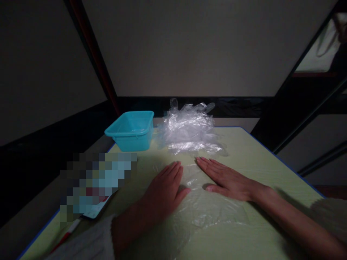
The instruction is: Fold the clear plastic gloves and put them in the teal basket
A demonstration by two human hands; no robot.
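A thin, clear plastic glove (206, 209) lies spread and wrinkled on the pale green table, its outline hard to make out. My left hand (168, 187) rests flat near its left side, fingers stretched forward and thumb apart. On the other side, my right hand (227, 178) lies palm down with its fingers extended and its thumb over the plastic. Neither hand grips anything. Just beyond my fingertips sits a shiny heap of clear disposable gloves (189, 126), with finger-shaped tips sticking out at the top.
A turquoise plastic basin (132, 142) stands at the table's back left. Nearer on the left is a phone-like object (94, 209), mostly pixelated, with a red and white stick (69, 231) beside it. The table (260, 166) has a blue edge; a pale panel rises behind it.
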